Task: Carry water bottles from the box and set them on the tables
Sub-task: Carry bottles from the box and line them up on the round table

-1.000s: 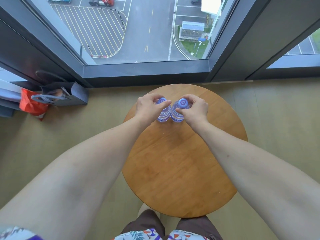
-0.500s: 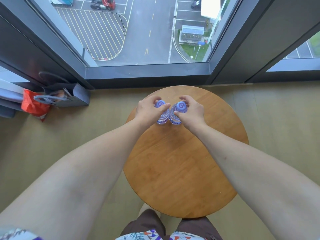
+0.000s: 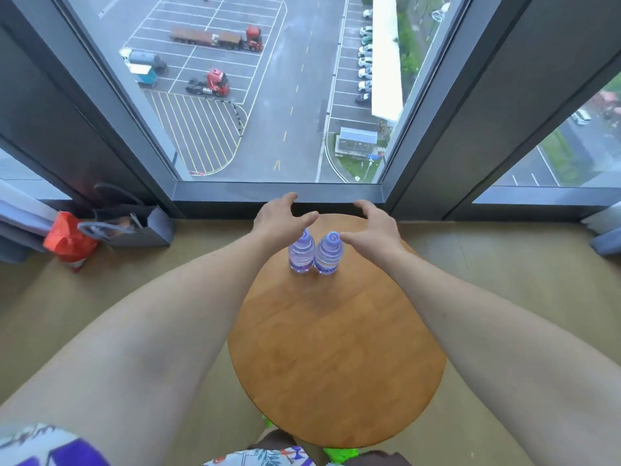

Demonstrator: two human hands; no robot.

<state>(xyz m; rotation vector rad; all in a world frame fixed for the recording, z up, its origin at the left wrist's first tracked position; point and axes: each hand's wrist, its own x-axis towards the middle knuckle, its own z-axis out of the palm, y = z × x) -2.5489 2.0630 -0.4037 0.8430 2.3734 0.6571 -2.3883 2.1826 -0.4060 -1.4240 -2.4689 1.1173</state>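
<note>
Beside the window, two bottles stand on the round wooden table.

Wood, clear plastic, glass and paper by the window

The round table has a warm wooden top of joined planks, smooth with a soft satin sheen and visible grain. Near its far edge stand two bottles of clear, ribbed glossy plastic with purple-tinted caps and printed bands low on their sides. The floor beyond the table's edges looks smooth and matt, a dull tan. The window frame is dark grey, matt, metal by its look, around clear glass. Off the table's far left edge, a grey bag looks like stiff matt paper, and beside it a red bag is thin, crinkled, shiny plastic.
</note>
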